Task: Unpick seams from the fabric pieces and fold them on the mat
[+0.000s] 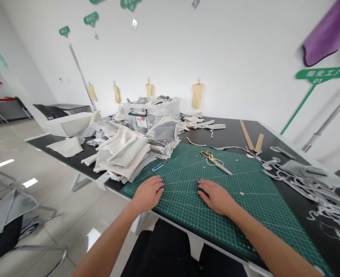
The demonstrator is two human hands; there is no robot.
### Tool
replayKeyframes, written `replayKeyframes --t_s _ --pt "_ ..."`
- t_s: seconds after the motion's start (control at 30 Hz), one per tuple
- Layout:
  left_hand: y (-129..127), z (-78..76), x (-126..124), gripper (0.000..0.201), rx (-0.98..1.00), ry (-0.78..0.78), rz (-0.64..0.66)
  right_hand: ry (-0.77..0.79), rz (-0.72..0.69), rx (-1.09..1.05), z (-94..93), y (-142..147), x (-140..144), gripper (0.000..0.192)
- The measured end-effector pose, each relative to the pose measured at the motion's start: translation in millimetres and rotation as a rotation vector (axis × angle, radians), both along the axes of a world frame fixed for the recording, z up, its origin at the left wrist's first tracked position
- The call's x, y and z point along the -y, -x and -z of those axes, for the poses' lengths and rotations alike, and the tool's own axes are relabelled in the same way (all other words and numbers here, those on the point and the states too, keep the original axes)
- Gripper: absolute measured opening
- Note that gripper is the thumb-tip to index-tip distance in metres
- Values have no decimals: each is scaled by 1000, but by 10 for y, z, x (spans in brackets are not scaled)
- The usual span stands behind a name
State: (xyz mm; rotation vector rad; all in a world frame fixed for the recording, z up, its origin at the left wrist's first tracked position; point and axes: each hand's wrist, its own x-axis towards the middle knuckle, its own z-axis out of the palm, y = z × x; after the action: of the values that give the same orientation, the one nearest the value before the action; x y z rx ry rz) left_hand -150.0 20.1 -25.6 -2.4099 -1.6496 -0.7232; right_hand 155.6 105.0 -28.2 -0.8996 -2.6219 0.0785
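My left hand (148,193) rests at the near edge of a green cutting mat (181,200), holding nothing, its fingers loosely bent and apart from the thumb. Across from it, my right hand (215,195) lies palm down on the mat, open, also with nothing in it. A blue utility knife (159,166) lies just beyond my left hand. Gold-handled scissors (216,162) lie on the mat beyond my right hand, blades pointing right and toward me. A stack of grey and off-white fabric pieces (126,154) sits left of the mat, partly over its edge.
Behind the fabric stands a clear plastic bin (155,113) full of scraps. Grey fabric strips (297,184) tangle along the right side of the black table (230,129). Two wooden strips (246,134) lie at the back right. A chair (11,231) holding fabric stands at left.
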Motion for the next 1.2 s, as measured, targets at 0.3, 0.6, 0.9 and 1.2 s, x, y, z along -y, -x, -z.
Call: replayKeyframes --t_s 0.3,0.6,0.9,1.2 --pt "-22 29 23 25 58 -1 -3 12 21 3 -7 11 17 32" --pt "-15 67 44 27 25 -5 -4 -18 1 21 -39 6 45 33" --pt "-118 -32 48 30 -54 76 35 -16 -92 17 -53 -2 76 33" --pt "-385 -136 -65 31 -112 135 106 106 5 35 -141 -3 68 39"
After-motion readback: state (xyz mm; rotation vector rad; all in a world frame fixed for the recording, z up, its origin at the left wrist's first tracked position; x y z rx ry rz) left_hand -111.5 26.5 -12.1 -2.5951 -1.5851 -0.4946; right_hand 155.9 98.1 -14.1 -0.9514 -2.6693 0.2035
